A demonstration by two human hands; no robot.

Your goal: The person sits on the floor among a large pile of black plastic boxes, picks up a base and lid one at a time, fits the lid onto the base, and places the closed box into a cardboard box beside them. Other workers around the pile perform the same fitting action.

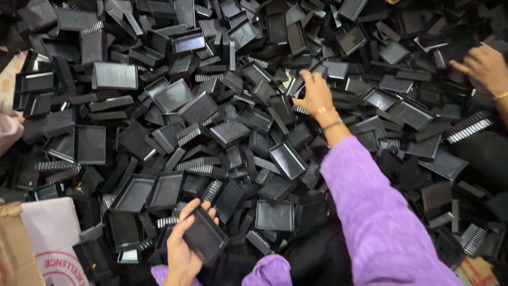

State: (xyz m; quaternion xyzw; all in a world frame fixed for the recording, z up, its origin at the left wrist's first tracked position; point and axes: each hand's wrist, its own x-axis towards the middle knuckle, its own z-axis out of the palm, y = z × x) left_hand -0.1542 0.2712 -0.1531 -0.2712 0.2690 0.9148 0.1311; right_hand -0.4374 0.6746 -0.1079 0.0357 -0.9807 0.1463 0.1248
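Observation:
A big heap of black plastic parts fills the view: small rectangular trays (172,95) and ribbed comb-like strips (111,103). My left hand (182,246), in a purple sleeve, holds one black tray (205,237) at the bottom middle. My right hand (316,94) reaches far into the pile, and its fingers pinch a ribbed strip (297,86) among the parts.
Another person's hand (484,66) with a gold bangle rests on the pile at the upper right. A cardboard box with a white bag (47,238) stands at the bottom left. A pale pink cloth (8,130) shows at the left edge.

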